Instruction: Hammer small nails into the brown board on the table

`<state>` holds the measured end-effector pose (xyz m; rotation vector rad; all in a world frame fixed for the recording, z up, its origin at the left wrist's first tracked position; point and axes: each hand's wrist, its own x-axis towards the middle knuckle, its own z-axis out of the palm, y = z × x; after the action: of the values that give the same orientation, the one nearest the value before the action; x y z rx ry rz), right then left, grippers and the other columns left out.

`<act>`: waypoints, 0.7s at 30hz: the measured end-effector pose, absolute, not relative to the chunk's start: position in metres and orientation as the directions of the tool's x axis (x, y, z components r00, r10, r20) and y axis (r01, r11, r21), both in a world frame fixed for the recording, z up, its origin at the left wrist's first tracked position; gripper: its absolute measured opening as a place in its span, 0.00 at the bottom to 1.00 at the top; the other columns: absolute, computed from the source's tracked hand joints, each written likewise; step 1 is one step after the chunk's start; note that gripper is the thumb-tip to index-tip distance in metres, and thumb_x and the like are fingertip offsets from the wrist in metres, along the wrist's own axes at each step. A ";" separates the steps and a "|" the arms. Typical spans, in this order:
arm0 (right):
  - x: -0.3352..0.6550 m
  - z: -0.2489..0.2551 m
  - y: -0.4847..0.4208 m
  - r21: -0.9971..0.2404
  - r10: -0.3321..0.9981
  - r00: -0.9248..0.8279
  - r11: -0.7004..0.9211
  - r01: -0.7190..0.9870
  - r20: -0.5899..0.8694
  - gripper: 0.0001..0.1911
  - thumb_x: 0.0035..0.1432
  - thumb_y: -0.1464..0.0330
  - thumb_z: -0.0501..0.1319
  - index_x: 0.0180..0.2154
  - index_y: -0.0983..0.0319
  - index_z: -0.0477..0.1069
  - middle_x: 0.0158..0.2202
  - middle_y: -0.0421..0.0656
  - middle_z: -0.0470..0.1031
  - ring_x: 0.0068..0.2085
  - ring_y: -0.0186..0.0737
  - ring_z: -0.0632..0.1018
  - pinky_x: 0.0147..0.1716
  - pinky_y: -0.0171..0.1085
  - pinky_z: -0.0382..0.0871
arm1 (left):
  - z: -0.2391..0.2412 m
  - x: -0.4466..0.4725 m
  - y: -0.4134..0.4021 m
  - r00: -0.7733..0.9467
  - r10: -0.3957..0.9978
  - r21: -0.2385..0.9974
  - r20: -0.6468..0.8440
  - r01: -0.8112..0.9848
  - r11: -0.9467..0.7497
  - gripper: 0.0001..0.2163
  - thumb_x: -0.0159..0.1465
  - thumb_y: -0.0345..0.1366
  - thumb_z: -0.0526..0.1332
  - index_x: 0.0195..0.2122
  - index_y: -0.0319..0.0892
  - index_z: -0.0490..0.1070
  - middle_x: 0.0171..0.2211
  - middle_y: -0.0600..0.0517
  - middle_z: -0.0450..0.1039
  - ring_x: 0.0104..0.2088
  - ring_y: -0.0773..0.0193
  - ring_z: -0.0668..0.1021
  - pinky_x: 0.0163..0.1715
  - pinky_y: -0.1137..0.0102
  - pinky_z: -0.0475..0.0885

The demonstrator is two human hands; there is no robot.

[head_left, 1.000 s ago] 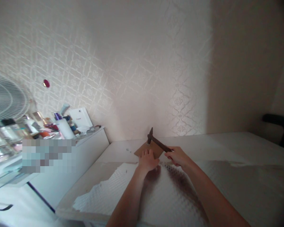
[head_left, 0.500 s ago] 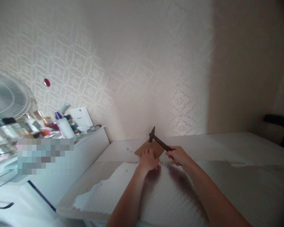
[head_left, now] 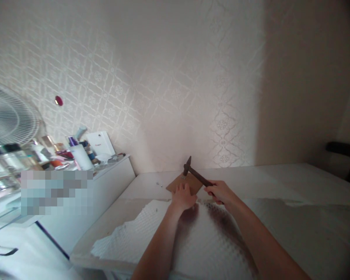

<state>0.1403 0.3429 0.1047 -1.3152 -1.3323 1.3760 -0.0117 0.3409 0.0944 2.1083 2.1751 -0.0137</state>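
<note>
Head view, two hands (head_left: 184,197), one hammer (head_left: 198,176), one brown board (head_left: 193,184)

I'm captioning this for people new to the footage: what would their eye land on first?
Probably the dark hammer near the centre, gripped in the right hand, with its head at the far corner of a brown board on which the left hand rests. Next, perhaps, the fan cut off by the left edge and the dark red disc against the patterned wall.
</note>
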 end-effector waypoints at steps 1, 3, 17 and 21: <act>0.140 0.104 0.343 -0.986 0.981 -0.137 -0.123 0.110 -0.138 0.25 0.45 0.73 0.59 0.48 0.66 0.74 0.13 0.29 0.55 0.12 0.24 0.54 0.12 0.28 0.45 | 0.094 -0.012 0.341 -0.025 0.996 0.075 -0.087 0.997 0.031 0.26 0.61 0.43 0.50 0.59 0.38 0.58 0.65 0.40 0.54 0.65 0.45 0.56 0.60 0.52 0.55; 0.140 0.103 0.344 -0.987 0.982 -0.133 -0.119 0.109 -0.133 0.25 0.45 0.73 0.60 0.48 0.66 0.74 0.13 0.29 0.55 0.12 0.24 0.54 0.12 0.27 0.45 | 0.095 -0.012 0.341 -0.020 0.996 0.079 -0.090 0.996 0.027 0.26 0.61 0.43 0.50 0.59 0.38 0.58 0.65 0.39 0.53 0.65 0.45 0.56 0.60 0.52 0.55; 0.140 0.101 0.346 -0.990 0.973 -0.182 -0.131 0.056 -0.139 0.28 0.45 0.75 0.57 0.51 0.66 0.72 0.12 0.29 0.55 0.11 0.24 0.53 0.11 0.28 0.43 | 0.090 -0.014 0.344 -0.024 0.996 0.080 -0.082 0.996 0.030 0.27 0.61 0.44 0.50 0.60 0.39 0.57 0.66 0.40 0.52 0.65 0.46 0.55 0.60 0.53 0.56; 0.139 0.102 0.344 -0.992 0.982 -0.148 -0.107 0.061 -0.115 0.29 0.44 0.75 0.58 0.51 0.66 0.73 0.12 0.30 0.55 0.12 0.24 0.53 0.11 0.27 0.44 | 0.091 -0.013 0.344 -0.022 0.996 0.082 -0.082 0.996 0.028 0.27 0.61 0.44 0.50 0.60 0.38 0.57 0.65 0.39 0.53 0.65 0.45 0.56 0.60 0.53 0.57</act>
<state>0.1395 0.3442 0.1018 -1.2567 -1.3062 1.3798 -0.0134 0.3440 0.0908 2.1124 2.1661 0.0018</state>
